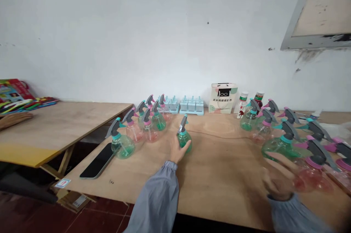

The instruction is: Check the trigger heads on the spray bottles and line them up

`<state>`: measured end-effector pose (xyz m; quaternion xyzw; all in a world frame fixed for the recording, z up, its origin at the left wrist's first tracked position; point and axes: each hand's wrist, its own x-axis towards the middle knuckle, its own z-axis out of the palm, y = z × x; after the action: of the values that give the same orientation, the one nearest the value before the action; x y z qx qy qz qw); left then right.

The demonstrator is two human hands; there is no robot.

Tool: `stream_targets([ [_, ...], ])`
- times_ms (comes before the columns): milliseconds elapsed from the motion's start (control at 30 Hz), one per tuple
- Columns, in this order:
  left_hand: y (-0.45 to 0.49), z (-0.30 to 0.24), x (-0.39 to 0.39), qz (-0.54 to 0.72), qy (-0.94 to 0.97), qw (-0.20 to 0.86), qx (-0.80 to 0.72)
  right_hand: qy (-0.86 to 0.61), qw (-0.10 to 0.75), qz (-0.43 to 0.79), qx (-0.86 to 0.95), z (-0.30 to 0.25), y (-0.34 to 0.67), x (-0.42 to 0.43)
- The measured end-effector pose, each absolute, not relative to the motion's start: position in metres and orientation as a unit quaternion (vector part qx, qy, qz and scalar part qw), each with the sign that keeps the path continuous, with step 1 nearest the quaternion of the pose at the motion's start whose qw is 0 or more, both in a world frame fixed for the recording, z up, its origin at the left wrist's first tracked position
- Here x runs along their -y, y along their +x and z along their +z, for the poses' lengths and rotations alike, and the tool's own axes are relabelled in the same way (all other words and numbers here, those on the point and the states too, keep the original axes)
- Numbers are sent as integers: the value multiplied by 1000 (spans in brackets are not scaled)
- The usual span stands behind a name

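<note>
A person at a wooden table point(211, 189) grasps a green spray bottle point(185, 138) in the left hand point(178, 151), with the right hand point(279, 176) out among more bottles.
The held bottle stands upright near the table's middle, the thumb along its right side and the fingers around its left, the spray head rising above the grip. Well apart to the right, the other hand is blurred, its fingers parted and curved, nothing plainly in its grasp. It is the nearer hand to a larger-looking green bottle point(276, 148), upright just beyond its fingertips, and a pink bottle point(311, 180) beside it; whether it touches either, I cannot tell.
</note>
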<state>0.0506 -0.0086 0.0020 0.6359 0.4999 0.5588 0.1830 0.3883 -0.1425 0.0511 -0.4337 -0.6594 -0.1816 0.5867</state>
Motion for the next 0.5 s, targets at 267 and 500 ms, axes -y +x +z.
stream_targets([
  [267,69,1,25,466,760,136,-432,-445,550,38,706,39,245,39],
  [500,59,-1,25,487,771,26,-411,-449,610,132,640,32,214,5],
])
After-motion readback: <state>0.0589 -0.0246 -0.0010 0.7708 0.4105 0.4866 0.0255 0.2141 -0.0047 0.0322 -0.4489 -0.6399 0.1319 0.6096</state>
